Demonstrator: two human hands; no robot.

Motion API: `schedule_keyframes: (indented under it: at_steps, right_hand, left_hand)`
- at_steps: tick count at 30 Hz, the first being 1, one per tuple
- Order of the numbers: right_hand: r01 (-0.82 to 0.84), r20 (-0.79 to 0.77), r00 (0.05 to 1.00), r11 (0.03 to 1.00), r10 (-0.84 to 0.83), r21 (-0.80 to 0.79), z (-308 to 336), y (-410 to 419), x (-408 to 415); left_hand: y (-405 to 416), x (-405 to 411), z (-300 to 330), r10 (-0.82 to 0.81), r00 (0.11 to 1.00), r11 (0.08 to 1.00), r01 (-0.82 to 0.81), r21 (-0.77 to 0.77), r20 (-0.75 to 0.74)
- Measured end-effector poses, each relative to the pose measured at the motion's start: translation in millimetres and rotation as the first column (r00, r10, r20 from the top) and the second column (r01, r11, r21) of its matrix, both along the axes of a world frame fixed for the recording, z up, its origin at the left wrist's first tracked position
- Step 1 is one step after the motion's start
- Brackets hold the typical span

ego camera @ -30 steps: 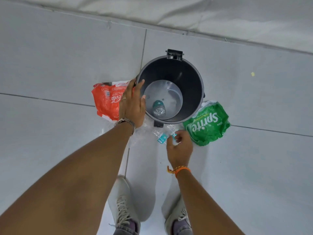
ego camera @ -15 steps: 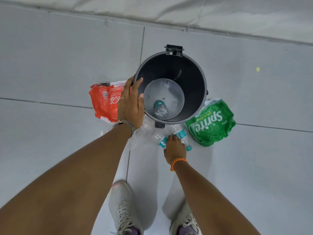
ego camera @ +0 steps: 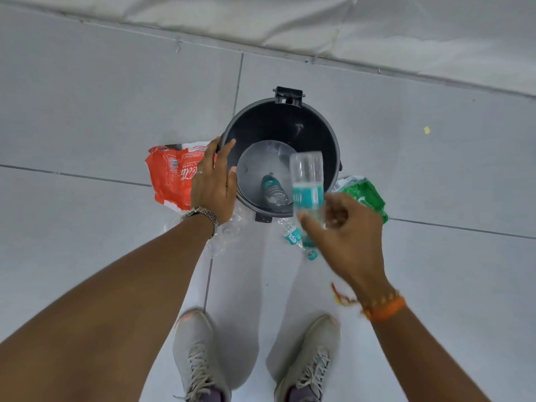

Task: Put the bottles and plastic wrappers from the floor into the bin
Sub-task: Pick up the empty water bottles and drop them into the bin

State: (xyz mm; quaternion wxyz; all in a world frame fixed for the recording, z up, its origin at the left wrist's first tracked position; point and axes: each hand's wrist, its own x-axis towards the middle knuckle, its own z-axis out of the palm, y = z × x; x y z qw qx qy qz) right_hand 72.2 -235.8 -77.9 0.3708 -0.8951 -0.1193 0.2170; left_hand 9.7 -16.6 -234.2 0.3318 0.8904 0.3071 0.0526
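A dark round bin (ego camera: 324, 134) stands open on the tiled floor, with one clear bottle (ego camera: 272, 192) lying at its bottom. My left hand (ego camera: 213, 184) rests on the bin's left rim. My right hand (ego camera: 345, 236) grips a clear bottle with a teal label (ego camera: 307, 178), held bottom-up above the bin's right front edge. Another small teal-labelled bottle (ego camera: 293, 235) lies on the floor just in front of the bin. A red cola wrapper (ego camera: 171, 178) lies left of the bin, a green wrapper (ego camera: 365, 195) right of it, and clear crumpled plastic (ego camera: 226, 233) by my left wrist.
My two grey shoes (ego camera: 197, 358) stand on the tiles just below the bin. A white sheet-covered edge (ego camera: 377, 33) runs along the top. A small yellow scrap (ego camera: 427, 129) lies on the floor to the far right.
My right hand has picked one bottle off the floor and lifted it up over the bin's edge. My left hand has stayed on the rim.
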Motion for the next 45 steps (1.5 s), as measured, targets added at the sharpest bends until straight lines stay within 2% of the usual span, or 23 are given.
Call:
schedule_keyframes:
  at_steps: [2,4,7,9,10,13,15,17,19,21,22,24,25,27,29,31,33,34,36,38,40,43,45]
  right_hand:
    - [-0.019,0.109,0.994,0.998,0.025,-0.057,-16,31,33]
    - [-0.073,0.19,0.976,0.978,0.111,-0.194,-49,61,64]
    - [-0.219,0.128,0.94,0.846,0.316,-0.486,-95,92,90]
    - [-0.323,0.057,0.905,0.767,0.422,-0.554,-110,100,94]
    - [-0.326,0.076,0.898,0.77,0.434,-0.549,-113,102,94]
    - [-0.217,0.26,0.905,0.892,0.336,-0.397,-103,89,89]
    - [-0.074,0.409,0.904,0.988,0.123,-0.133,-90,64,76]
    - [0.125,0.457,0.865,0.971,-0.207,0.204,-85,27,57]
    - [0.278,0.392,0.833,0.908,-0.391,0.315,-98,-8,30]
    - [0.325,0.284,0.882,0.921,-0.376,0.213,-127,-33,3]
    - [0.284,0.213,0.929,0.952,-0.302,0.113,-144,-41,-8]
    - [0.093,0.073,0.994,0.988,-0.085,-0.12,-175,-45,-26]
    - [-0.036,0.021,0.999,0.973,0.042,-0.23,-191,-44,-32]
    - [-0.232,-0.044,0.97,0.859,0.239,-0.457,-214,-35,-39]
    - [-0.312,-0.091,0.939,0.714,0.331,-0.627,-228,-25,-41]
    - [-0.358,-0.151,0.92,0.618,0.361,-0.701,-235,-19,-40]
    - [-0.409,-0.209,0.899,0.571,0.384,-0.711,-242,-19,-35]
    - [-0.436,-0.248,0.892,0.574,0.378,-0.693,-243,-21,-32]
    - [-0.426,-0.318,0.904,0.662,0.286,-0.616,-238,-30,-28]
    - [-0.288,-0.386,0.918,0.824,0.093,-0.487,-216,-42,-27]
    - [-0.056,-0.428,0.898,0.94,-0.1,-0.336,-177,-54,-23]
    - [0.243,-0.514,0.815,0.963,-0.27,-0.12,-101,-61,-3]
    - [0.35,-0.555,0.79,0.935,-0.26,0.059,-53,-49,14]
  left_hand:
    - [1,0,1,0.0,1.0,1.0,0.0,-0.006,-0.006]
    - [0,0,1,0.002,1.0,1.0,-0.002,-0.014,-0.006]
    - [0,0,2,0.003,1.0,1.0,-0.003,-0.007,-0.009]
    - [0,0,2,0.006,1.0,1.0,-0.006,-0.006,-0.003]
    - [0,0,2,0.008,1.0,1.0,-0.008,-0.006,0.001]
    - [-1,0,3,0.015,1.0,1.0,-0.015,-0.004,0.003]
    - [-2,2,4,0.029,1.0,1.0,-0.029,-0.009,0.003]
    - [-4,2,6,0.036,0.999,0.999,-0.036,-0.007,0.006]
    - [-4,2,7,0.03,1.0,1.0,-0.03,-0.001,0.011]
    - [-3,1,6,0.028,0.999,1.0,-0.028,-0.001,0.015]
    - [-3,2,6,0.033,0.999,0.999,-0.033,-0.005,0.019]
    - [-5,3,6,0.055,0.998,0.998,-0.054,-0.025,0.039]
    - [-5,4,8,0.071,0.996,0.997,-0.069,-0.044,0.051]
    - [-6,5,11,0.116,0.991,0.99,-0.11,-0.085,0.067]
    - [-7,4,13,0.153,0.984,0.983,-0.143,-0.112,0.088]
    - [-9,1,14,0.174,0.979,0.978,-0.159,-0.134,0.11]
    - [-10,1,13,0.176,0.978,0.978,-0.16,-0.133,0.116]
    - [-10,0,12,0.167,0.979,0.981,-0.153,-0.12,0.113]
    - [-9,0,10,0.147,0.984,0.987,-0.138,-0.085,0.099]
    - [-8,-1,8,0.127,0.989,0.99,-0.122,-0.064,0.077]
    - [-9,-2,9,0.113,0.991,0.992,-0.109,-0.058,0.07]
    - [-9,-1,11,0.123,0.991,0.991,-0.12,-0.052,0.049]
    - [-10,-1,12,0.123,0.992,0.991,-0.12,-0.052,0.041]
